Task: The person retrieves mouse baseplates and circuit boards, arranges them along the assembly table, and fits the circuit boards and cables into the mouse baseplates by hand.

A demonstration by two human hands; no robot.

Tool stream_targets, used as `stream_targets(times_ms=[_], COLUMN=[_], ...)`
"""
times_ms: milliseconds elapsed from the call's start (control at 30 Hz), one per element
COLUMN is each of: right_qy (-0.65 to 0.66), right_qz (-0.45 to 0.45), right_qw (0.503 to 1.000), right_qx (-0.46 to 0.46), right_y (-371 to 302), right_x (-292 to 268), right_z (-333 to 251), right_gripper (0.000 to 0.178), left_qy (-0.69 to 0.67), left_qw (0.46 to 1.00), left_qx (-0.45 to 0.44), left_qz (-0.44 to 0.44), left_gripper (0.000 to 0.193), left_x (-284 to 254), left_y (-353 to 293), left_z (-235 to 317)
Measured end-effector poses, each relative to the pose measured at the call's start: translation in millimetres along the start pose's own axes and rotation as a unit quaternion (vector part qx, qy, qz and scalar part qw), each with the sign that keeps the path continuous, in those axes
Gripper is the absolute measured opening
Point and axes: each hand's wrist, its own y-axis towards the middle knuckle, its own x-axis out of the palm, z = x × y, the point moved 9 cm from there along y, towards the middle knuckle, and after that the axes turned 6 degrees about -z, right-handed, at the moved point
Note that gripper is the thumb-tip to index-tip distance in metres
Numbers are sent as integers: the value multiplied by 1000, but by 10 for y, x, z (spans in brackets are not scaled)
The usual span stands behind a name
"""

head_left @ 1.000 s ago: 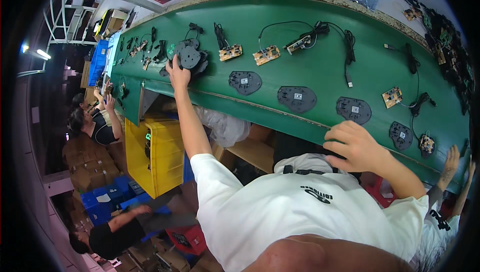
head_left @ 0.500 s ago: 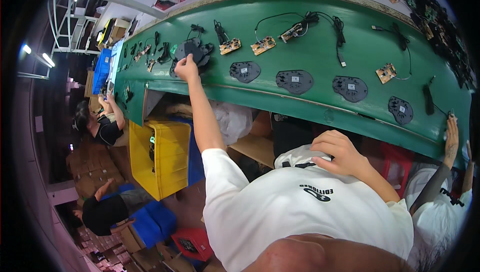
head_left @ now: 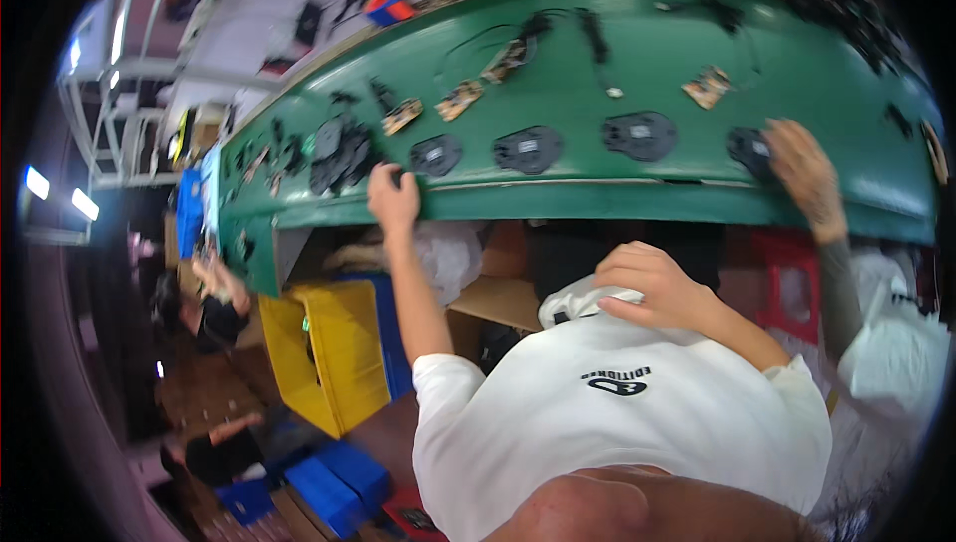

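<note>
Piece of dark plastic (head_left: 396, 180) sits pinched in my left hand (head_left: 393, 202): light, stiff, best edge-gripped, I reckon; right hand (head_left: 652, 281) loose, thumb apart.

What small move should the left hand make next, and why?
Probably set the dark piece that the left hand seems to hold onto the green table, between the black pile and the nearest black plate: the hand is in front of that gap, and the other plates lie spaced in a row.
</note>
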Motion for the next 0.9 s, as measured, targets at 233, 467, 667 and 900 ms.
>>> stream_targets(times_ms=[233,467,667,900], right_qy=[-1,-5,-34,-156], right_qz=[64,95,139,183], right_qw=[997,992,984,967], right_qx=[44,77,106,86], right_y=[-274,-380,-190,453], right_x=[-51,-44,-574,-1609], right_z=[93,234,481,672], right_gripper=[18,19,16,24], left_qy=[125,214,150,188], left_qw=[986,971,986,977], left_qx=[88,-102,-69,-63], left_qz=[-65,-38,-32,73], left_gripper=[47,48,48,46], left_x=[61,99,84,-143], left_y=[321,624,126,-14], left_z=[-396,-893,-462,71])
